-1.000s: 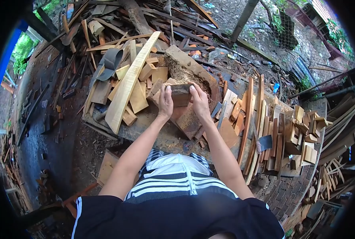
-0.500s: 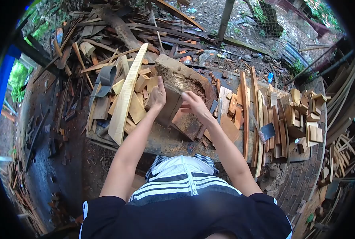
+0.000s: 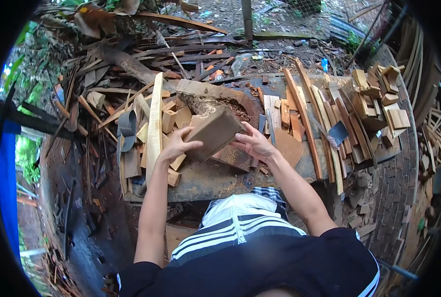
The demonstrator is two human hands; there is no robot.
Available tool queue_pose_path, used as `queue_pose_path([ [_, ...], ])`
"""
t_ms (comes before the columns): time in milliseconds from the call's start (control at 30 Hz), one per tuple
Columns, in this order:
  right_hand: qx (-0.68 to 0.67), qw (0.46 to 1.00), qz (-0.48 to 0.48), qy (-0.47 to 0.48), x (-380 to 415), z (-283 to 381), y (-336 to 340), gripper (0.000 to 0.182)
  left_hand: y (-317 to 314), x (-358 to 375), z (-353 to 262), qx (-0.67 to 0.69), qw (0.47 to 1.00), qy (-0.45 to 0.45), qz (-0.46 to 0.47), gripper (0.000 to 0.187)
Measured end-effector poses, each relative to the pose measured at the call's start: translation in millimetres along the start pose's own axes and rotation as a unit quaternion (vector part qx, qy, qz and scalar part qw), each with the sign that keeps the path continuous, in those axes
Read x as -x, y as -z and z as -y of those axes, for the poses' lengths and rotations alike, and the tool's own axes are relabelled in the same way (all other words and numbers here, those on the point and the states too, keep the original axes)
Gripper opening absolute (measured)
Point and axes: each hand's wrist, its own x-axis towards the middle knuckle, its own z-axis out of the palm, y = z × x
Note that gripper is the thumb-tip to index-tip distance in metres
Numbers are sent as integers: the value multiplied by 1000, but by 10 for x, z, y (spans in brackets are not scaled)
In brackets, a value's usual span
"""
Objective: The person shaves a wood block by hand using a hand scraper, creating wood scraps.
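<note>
A brown rectangular wooden block point(image 3: 213, 132) is held between my two hands above the workbench, tilted with its right end higher. My left hand point(image 3: 179, 145) grips its left end, thumb on the near face. At the right end, my right hand point(image 3: 252, 142) has its thumb and fingers around the edge. Behind the block lies a large rough slab point(image 3: 205, 94) with a worn, crumbly hollow. A long pale plank point(image 3: 155, 119) leans over wood offcuts left of my hands, beside a curved grey strip point(image 3: 127, 129).
Long reddish strips point(image 3: 303, 123) and a grey sandpaper-like square point(image 3: 338, 133) lie on the bench point(image 3: 200, 186) to the right. Stacked small wooden pieces point(image 3: 378, 106) stand at its right end. Scrap timber point(image 3: 131, 64) is piled behind. A post point(image 3: 248, 22) rises at the back.
The block has turned from nearly upright to a flatter tilt, showing its broad face. My left hand has moved lower and left, my right hand slightly right. The head view has shifted.
</note>
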Motion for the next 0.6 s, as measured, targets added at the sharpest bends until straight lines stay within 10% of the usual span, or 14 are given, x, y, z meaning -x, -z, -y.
queue_pose_path([
  [267, 85, 992, -78, -58, -122, -44, 174, 60, -100, -34, 75, 31, 994, -26, -102, 57],
  [467, 360, 841, -352, -200, 44, -911, 1455, 38, 201, -439, 336, -167, 983, 63, -48, 64],
  [600, 489, 767, -332, -251, 113, -1303, 1612, 43, 277, -485, 267, -250, 968, 9, -29, 65],
])
